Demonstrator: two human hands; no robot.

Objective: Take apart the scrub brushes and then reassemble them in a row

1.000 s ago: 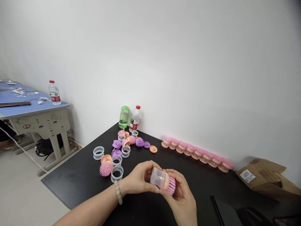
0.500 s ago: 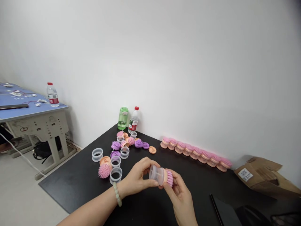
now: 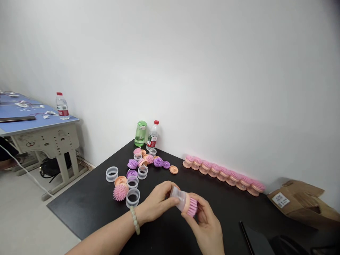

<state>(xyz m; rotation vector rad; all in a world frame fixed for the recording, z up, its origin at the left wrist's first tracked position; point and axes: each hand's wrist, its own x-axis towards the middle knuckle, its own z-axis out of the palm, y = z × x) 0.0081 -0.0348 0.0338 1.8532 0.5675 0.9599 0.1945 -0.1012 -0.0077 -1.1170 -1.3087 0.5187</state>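
Note:
Above the black table my left hand (image 3: 159, 202) and my right hand (image 3: 204, 223) together hold a small brush (image 3: 186, 202). It has a clear plastic cup (image 3: 177, 197) on a peach base with pink bristles (image 3: 191, 207). My left fingers press the clear cup, and my right fingers wrap the bristle end. A jade-green bead bracelet (image 3: 135, 220) circles my left wrist. Nearest my left hand lie clear plastic rings (image 3: 132, 197) and a pink spiky brush head (image 3: 120, 192).
Peach, purple and pink brush parts (image 3: 143, 161) lie scattered beyond my hands. A row of several pink brushes (image 3: 223, 175) runs along the wall. Two bottles (image 3: 146, 135) stand in the corner. A cardboard box (image 3: 299, 202) sits right; a blue desk (image 3: 26, 122) stands left.
The brush has tilted, with its clear cup turned toward the upper left. My left fingers have shifted along the cup, and my right hand still holds the bristle end.

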